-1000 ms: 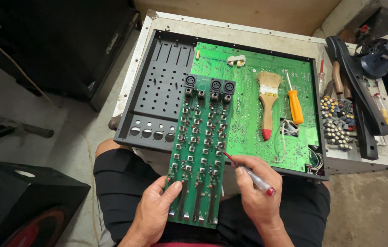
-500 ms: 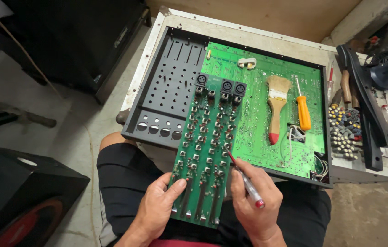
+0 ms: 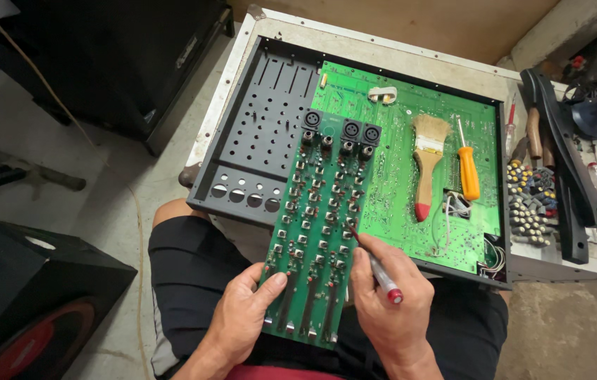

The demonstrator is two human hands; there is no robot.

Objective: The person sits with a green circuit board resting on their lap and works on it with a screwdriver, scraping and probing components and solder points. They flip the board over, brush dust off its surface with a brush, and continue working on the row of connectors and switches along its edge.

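A long green circuit board [image 3: 319, 225] studded with rows of small knob shafts and black sockets at its far end rests on my lap. My left hand [image 3: 242, 317] grips its near left edge, thumb on top. My right hand [image 3: 390, 302] holds a thin tool with a red end [image 3: 376, 271] like a pen, its tip touching the board's right side. Behind lies an open dark metal chassis [image 3: 260, 134] with a large green main board [image 3: 411, 169] inside.
A wooden paintbrush [image 3: 426, 165] and an orange-handled screwdriver [image 3: 467, 169] lie on the main board. Loose knobs [image 3: 530, 204], black strips and tools sit at the right on the white table [image 3: 411, 60]. A black speaker box [image 3: 24, 295] stands at lower left.
The view has shifted slightly. My right hand has slid the tool tip a little along the board's right side; my left hand keeps its grip.
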